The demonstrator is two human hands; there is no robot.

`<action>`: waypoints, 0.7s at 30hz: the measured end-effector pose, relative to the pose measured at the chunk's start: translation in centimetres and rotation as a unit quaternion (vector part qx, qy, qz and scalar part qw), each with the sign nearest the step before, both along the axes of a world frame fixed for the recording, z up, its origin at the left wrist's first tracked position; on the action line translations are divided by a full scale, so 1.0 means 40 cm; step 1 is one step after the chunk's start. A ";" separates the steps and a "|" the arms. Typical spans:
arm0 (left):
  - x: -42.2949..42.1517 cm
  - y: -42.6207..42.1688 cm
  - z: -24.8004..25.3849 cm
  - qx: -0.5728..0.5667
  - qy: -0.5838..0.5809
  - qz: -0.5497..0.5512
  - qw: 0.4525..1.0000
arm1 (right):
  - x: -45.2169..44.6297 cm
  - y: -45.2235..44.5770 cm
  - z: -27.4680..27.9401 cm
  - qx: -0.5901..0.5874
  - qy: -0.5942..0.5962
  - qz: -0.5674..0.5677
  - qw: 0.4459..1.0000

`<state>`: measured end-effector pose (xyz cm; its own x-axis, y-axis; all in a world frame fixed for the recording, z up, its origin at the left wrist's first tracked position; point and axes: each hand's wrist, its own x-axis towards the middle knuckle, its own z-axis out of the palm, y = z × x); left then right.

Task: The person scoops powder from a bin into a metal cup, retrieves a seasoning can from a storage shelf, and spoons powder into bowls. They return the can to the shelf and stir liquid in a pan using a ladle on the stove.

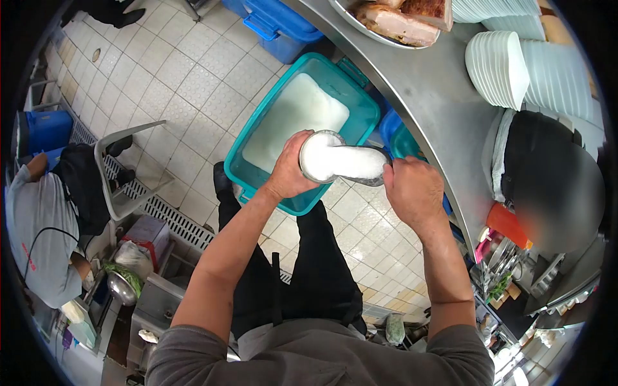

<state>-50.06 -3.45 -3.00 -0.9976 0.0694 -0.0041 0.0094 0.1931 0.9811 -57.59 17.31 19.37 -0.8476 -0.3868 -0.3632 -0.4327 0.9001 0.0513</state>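
My left hand (290, 168) is wrapped around a round metal cup (329, 134) full of a white, grainy substance. In my right hand (415, 193) is a metal scoop (370, 182), also heaped with white grains. The scoop's front end reaches over the cup, and the white contents of the two meet there. Both are held above a teal plastic bin (362, 110) on the floor. Inside it lies a large amount of the same-looking white material (299, 116). Whether it is salt, sugar or rice, I cannot tell.
Curving along my right is a steel counter (418, 83) with stacked white bowls (496, 69) and a tray of meat (393, 26). A blue lidded bin (283, 26) stands beyond the teal one. People are at left (45, 225) and right (547, 174). A chair (109, 167) is at left.
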 end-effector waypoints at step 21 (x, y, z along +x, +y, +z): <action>-0.007 0.028 0.042 0.029 0.008 -0.032 0.999 | 0.009 0.003 0.037 -0.033 0.037 0.017 0.999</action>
